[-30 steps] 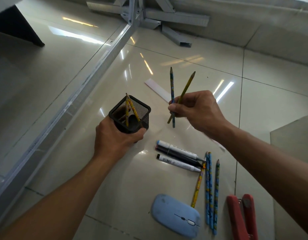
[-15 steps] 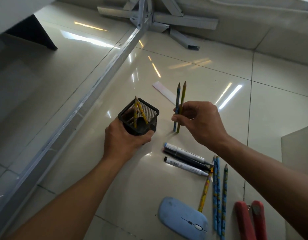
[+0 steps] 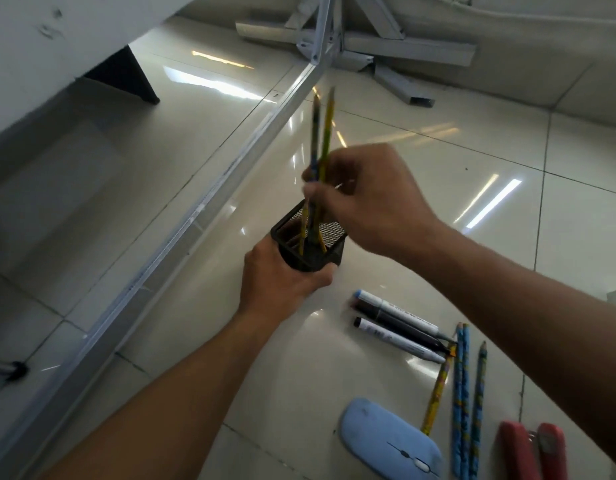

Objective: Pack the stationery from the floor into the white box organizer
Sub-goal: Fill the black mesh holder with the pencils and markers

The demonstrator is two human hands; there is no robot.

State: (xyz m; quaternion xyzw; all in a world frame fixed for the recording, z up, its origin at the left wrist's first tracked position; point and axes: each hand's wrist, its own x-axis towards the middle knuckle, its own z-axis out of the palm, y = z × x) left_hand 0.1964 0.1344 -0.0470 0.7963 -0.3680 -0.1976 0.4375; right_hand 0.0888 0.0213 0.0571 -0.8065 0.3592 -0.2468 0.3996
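My left hand (image 3: 282, 282) grips a black mesh pen holder (image 3: 310, 244), lifted off the tiled floor. My right hand (image 3: 365, 199) pinches two pencils (image 3: 321, 133), one blue and one yellow, upright over the holder with their lower ends inside its opening. Other yellow pencils lean inside the holder. On the floor to the right lie three markers (image 3: 400, 323) and several patterned pencils (image 3: 462, 393). No white box organizer is in view.
A light blue computer mouse (image 3: 386, 445) lies near the bottom edge, with a red stapler (image 3: 531, 452) to its right. A grey metal rail (image 3: 202, 206) runs diagonally across the floor to a metal frame base (image 3: 362, 46) at the back. A white panel (image 3: 57, 46) overhangs the upper left.
My right hand has carried the two pencils leftward from beside the holder to above it, and their lower ends now dip into it. The left hand still holds the holder.
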